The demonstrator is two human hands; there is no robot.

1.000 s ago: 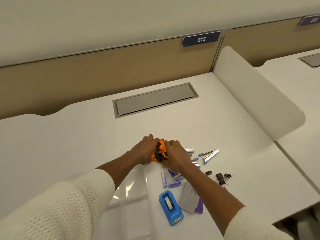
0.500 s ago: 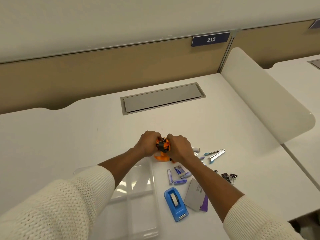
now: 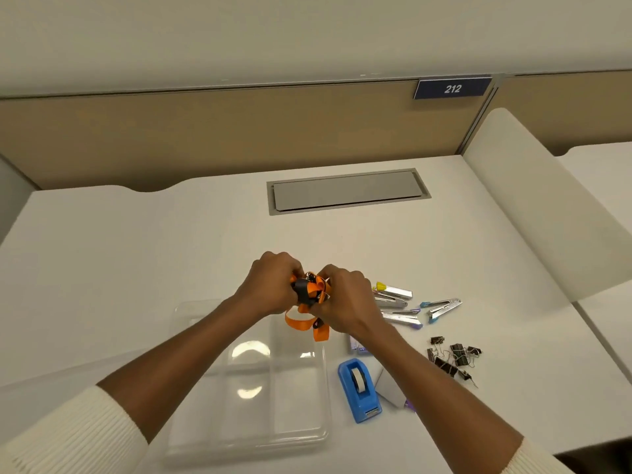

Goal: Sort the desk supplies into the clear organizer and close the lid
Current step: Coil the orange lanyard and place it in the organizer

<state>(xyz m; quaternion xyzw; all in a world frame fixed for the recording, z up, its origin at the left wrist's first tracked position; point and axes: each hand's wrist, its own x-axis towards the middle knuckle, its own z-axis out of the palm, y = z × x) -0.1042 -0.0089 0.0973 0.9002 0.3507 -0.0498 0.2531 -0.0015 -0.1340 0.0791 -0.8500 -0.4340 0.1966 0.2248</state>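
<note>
My left hand (image 3: 270,285) and my right hand (image 3: 345,302) both grip a bundle of orange and black lanyard straps (image 3: 309,292), held just above the far edge of the clear organizer (image 3: 297,436). Loose orange loops hang below the bundle. The organizer lies open on the white desk under my forearms, its divided compartments holding nothing I can see. To its right lie a blue tape dispenser (image 3: 359,388), several staple removers (image 3: 396,297) and a heap of black binder clips (image 3: 451,357).
A grey card (image 3: 390,388) and small purple items (image 3: 357,347) are partly hidden under my right forearm. A grey cable hatch (image 3: 345,191) is set into the desk at the back. A white curved divider (image 3: 547,206) borders the right side.
The bundle of straps has been lifted off the desk and gathered tighter between both hands, with loops now dangling. The camera view has shifted left and down, showing more of the organizer.
</note>
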